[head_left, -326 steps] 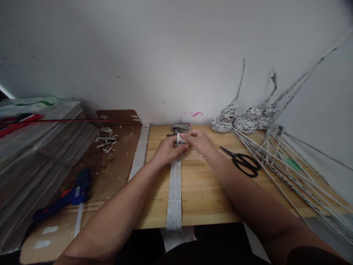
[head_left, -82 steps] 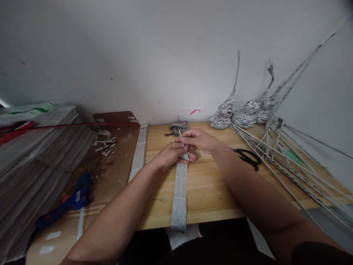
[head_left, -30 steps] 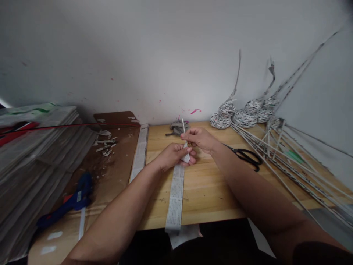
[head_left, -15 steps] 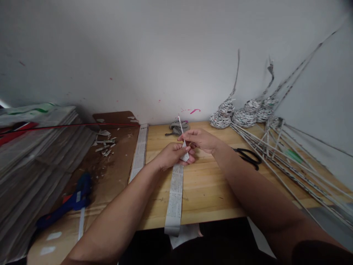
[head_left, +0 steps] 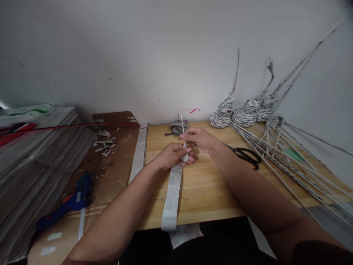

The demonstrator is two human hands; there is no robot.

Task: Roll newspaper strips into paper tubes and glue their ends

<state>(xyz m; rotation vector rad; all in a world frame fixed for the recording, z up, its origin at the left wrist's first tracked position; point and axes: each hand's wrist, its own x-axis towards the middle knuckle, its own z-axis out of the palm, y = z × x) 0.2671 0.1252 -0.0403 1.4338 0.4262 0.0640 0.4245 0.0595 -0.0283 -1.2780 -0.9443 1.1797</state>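
Note:
A long newspaper strip (head_left: 173, 189) runs from my hands down to the table's front edge, where its end curls over. My left hand (head_left: 176, 154) pinches the strip's upper part between thumb and fingers. Just above it, my right hand (head_left: 199, 139) grips the thin rolled paper tube (head_left: 182, 123) that the strip turns into, its tip pointing up toward the wall. Behind the hands lies a crumpled grey cloth (head_left: 176, 127). Black-handled scissors (head_left: 249, 155) rest by my right forearm, their blades partly hidden under it.
At the back right stand several woven paper gourd shapes (head_left: 244, 117), with long paper tubes (head_left: 296, 167) spreading forward. On the left are a blue glue gun (head_left: 75, 200), paper scraps (head_left: 105, 145) and a newspaper stack (head_left: 41, 173). More cut strips (head_left: 139, 147) lie along the board's left edge.
The tube has turned slightly more upright and to the right. The strip's lower end has been drawn up a little and shifted left. Both hands keep their grip.

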